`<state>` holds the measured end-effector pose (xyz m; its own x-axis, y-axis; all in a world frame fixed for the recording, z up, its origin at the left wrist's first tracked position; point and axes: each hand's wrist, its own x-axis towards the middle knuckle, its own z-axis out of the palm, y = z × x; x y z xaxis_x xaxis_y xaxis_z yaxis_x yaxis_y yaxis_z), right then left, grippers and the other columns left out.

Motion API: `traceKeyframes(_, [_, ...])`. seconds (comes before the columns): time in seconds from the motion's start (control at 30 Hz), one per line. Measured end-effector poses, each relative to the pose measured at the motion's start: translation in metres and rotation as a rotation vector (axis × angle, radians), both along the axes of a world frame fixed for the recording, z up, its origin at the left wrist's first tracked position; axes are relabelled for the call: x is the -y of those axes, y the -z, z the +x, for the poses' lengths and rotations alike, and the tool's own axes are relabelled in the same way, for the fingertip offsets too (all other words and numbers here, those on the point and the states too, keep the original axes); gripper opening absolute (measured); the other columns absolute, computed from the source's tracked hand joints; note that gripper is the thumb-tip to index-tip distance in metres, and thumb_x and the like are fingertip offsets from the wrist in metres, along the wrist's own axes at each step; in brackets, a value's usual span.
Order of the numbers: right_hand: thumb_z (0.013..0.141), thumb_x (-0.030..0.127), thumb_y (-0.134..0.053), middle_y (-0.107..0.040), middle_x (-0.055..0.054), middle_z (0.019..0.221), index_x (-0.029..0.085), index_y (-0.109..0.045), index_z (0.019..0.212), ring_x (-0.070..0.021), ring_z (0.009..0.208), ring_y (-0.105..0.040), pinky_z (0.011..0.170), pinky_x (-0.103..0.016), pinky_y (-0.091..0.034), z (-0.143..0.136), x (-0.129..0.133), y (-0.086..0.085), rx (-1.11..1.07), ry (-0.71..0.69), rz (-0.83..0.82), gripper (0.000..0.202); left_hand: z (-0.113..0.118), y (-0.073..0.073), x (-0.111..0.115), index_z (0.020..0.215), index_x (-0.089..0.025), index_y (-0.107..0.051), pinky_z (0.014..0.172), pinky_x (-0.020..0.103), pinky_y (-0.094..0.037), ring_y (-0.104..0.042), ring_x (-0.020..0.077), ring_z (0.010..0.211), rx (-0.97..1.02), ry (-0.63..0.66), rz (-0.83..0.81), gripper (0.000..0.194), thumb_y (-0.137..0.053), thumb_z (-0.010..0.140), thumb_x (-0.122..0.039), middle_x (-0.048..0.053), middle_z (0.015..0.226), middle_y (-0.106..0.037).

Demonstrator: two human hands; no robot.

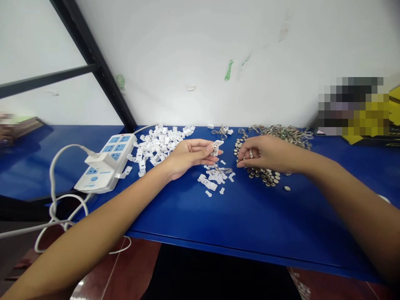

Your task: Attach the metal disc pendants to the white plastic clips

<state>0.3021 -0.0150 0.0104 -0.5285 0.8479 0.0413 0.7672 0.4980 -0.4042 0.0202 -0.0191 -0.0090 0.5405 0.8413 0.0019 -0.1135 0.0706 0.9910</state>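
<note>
My left hand [187, 156] holds a small white plastic clip [215, 148] between thumb and fingertips above the blue table [193, 216]. Under it lies a small heap of white clips [215, 177]. My right hand [265, 153] rests palm down on a cluster of small round silver button cells [265, 175], its fingertips pinching at one of them. A larger pile of white plastic clips [159, 143] lies left of my left hand. A tangle of metal springs or rings [284, 134] sits behind my right hand near the wall.
A white power strip with blue sockets [106, 166] lies at the table's left, a plug in it and its white cable [56, 204] looping over the edge. A black metal frame [93, 58] leans on the white wall. One stray button cell [286, 188] lies apart.
</note>
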Motion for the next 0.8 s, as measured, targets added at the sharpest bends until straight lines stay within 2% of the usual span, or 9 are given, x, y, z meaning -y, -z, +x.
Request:
traceKeyframes(0.17, [0.085, 0.051, -0.073, -0.069, -0.001, 0.070, 0.024, -0.075, 0.085, -0.0150, 0.057, -0.059, 0.052, -0.029, -0.043, -0.005, 0.003, 0.001, -0.003, -0.005, -0.113, 0.027, 0.000, -0.001, 0.001, 0.109, -0.016, -0.078, 0.090, 0.034, -0.061, -0.076, 0.0186, 0.093, -0.017, 0.010, 0.001, 0.031, -0.080, 0.088, -0.039, 0.014, 0.116, -0.079])
traceKeyframes(0.33, [0.088, 0.052, -0.070, -0.069, -0.002, 0.074, 0.024, -0.075, 0.087, -0.0160, 0.064, -0.060, 0.059, -0.031, -0.044, -0.015, 0.008, 0.000, -0.058, 0.033, 0.063, 0.029, -0.001, 0.000, -0.001, 0.108, -0.017, -0.078, 0.090, 0.034, -0.062, -0.076, 0.0181, 0.092, -0.001, 0.012, -0.003, 0.029, -0.081, 0.087, -0.038, 0.013, 0.114, -0.079])
traceKeyframes(0.4, [0.089, 0.051, -0.069, -0.071, -0.002, 0.077, 0.025, -0.076, 0.089, -0.0165, 0.066, -0.061, 0.061, -0.032, -0.045, -0.019, 0.009, 0.001, -0.092, 0.022, 0.084, 0.028, -0.001, 0.001, -0.001, 0.107, -0.017, -0.078, 0.089, 0.033, -0.062, -0.076, 0.0175, 0.091, 0.008, 0.010, -0.009, 0.029, -0.082, 0.087, -0.037, 0.013, 0.113, -0.079])
traceKeyframes(0.5, [0.087, 0.050, -0.072, -0.070, -0.001, 0.075, 0.025, -0.077, 0.090, -0.0160, 0.063, -0.061, 0.058, -0.031, -0.045, -0.022, 0.008, 0.005, -0.097, -0.014, 0.000, 0.025, -0.001, 0.000, -0.001, 0.107, -0.016, -0.079, 0.088, 0.033, -0.062, -0.076, 0.0172, 0.089, 0.016, 0.009, -0.008, 0.029, -0.081, 0.088, -0.037, 0.013, 0.113, -0.079])
traceKeyframes(0.63, [0.084, 0.045, -0.075, -0.066, 0.001, 0.068, 0.025, -0.076, 0.085, -0.0155, 0.059, -0.058, 0.056, -0.031, -0.043, -0.024, 0.009, 0.005, -0.069, 0.022, -0.073, 0.021, -0.001, -0.001, 0.000, 0.107, -0.016, -0.079, 0.088, 0.033, -0.062, -0.076, 0.0168, 0.088, 0.011, 0.010, -0.008, 0.030, -0.081, 0.088, -0.039, 0.014, 0.115, -0.079])
traceKeyframes(0.7, [0.085, 0.045, -0.075, -0.068, 0.000, 0.072, 0.024, -0.075, 0.083, -0.0155, 0.063, -0.059, 0.059, -0.031, -0.044, -0.028, 0.015, -0.001, -0.146, 0.033, -0.042, 0.021, 0.000, 0.000, 0.000, 0.106, -0.016, -0.078, 0.088, 0.033, -0.062, -0.076, 0.0167, 0.087, 0.016, 0.006, -0.012, 0.030, -0.082, 0.087, -0.038, 0.013, 0.112, -0.079])
traceKeyframes(0.8, [0.089, 0.044, -0.073, -0.069, -0.001, 0.074, 0.024, -0.075, 0.085, -0.0142, 0.063, -0.056, 0.058, -0.030, -0.044, -0.041, 0.029, -0.010, -0.390, 0.119, 0.075, 0.020, 0.001, 0.002, 0.000, 0.105, -0.015, -0.078, 0.088, 0.034, -0.061, -0.077, 0.0178, 0.088, 0.040, -0.010, -0.025, 0.030, -0.084, 0.085, -0.037, 0.012, 0.105, -0.080])
